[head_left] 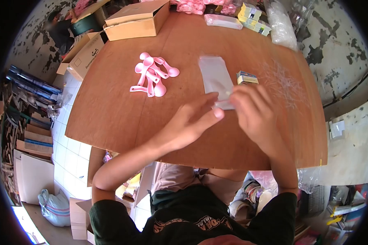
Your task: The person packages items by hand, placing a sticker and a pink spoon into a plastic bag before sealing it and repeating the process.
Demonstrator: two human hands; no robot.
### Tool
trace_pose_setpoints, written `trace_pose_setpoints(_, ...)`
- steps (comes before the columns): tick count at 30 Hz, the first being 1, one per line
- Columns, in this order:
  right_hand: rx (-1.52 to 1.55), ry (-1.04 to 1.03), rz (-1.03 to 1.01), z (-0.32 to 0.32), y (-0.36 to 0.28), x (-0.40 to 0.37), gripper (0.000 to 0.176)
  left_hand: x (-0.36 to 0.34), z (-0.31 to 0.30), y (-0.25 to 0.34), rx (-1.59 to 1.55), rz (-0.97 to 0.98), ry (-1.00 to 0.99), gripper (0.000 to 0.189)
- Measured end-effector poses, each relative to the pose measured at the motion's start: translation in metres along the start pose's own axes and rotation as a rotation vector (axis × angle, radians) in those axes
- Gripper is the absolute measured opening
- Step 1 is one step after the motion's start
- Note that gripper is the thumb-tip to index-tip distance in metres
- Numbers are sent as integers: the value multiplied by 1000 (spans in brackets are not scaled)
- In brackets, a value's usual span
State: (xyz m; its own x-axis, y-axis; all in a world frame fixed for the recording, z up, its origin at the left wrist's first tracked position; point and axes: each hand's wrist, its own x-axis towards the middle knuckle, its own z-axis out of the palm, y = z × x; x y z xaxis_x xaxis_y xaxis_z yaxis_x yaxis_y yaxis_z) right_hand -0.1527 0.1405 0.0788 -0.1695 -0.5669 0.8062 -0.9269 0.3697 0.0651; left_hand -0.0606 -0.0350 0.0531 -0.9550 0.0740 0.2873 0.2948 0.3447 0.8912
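Clear plastic bags (pixel 215 73) lie in a flat pile in front of me, their near end under my hands. My left hand (pixel 194 120) comes in from the left, thumb and forefinger closed at the edge of a plastic bag (pixel 224 105). On the other side, my right hand (pixel 253 110) has its fingers curled at the same bag's end; they are somewhat blurred. Further left sits a loose heap of pink plastic scoops (pixel 150 75). A small box with a yellow and dark print (pixel 247 77) stands just beyond my right hand.
Thin clear strips (pixel 288 83) are scattered at the table's right. At the back are a cardboard box (pixel 137 22), pink packed items (pixel 190 6), a clear pack (pixel 223 21), small yellow boxes (pixel 253 18) and a plastic roll (pixel 283 28). Another person (pixel 59 34) is at far left.
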Motion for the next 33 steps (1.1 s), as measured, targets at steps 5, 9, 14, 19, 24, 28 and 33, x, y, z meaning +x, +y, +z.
trace_pose_setpoints(5, 34, -172, -219, -2, -37, -6, 14, -31, 22, -10, -1047, -289, 102, 41)
trace_pose_setpoints(9, 169, -207, 70, -7, -15, -14, 16, -41, 22, -18, -1273, -322, 258, 30)
trace_pose_setpoints(14, -20, -519, 475, -12, 51, -39, 20, -45, 13, -23, -1366, -316, 386, 30)
trace_pose_setpoints(19, -73, -509, 448, -8, 56, -50, 16, -47, 13, -27, -1370, -269, 398, 34)
trace_pose_setpoints(24, -23, -505, 430, -6, 48, -42, 6, -51, 10, -28, -1338, -276, 408, 41)
trace_pose_setpoints(28, -32, -503, 401, -1, 61, -52, 8, -54, 7, -27, -1339, -261, 409, 42)
trace_pose_setpoints(33, -210, -305, 343, -4, 49, -47, 10, -59, 2, -27, -1393, -244, 415, 44)
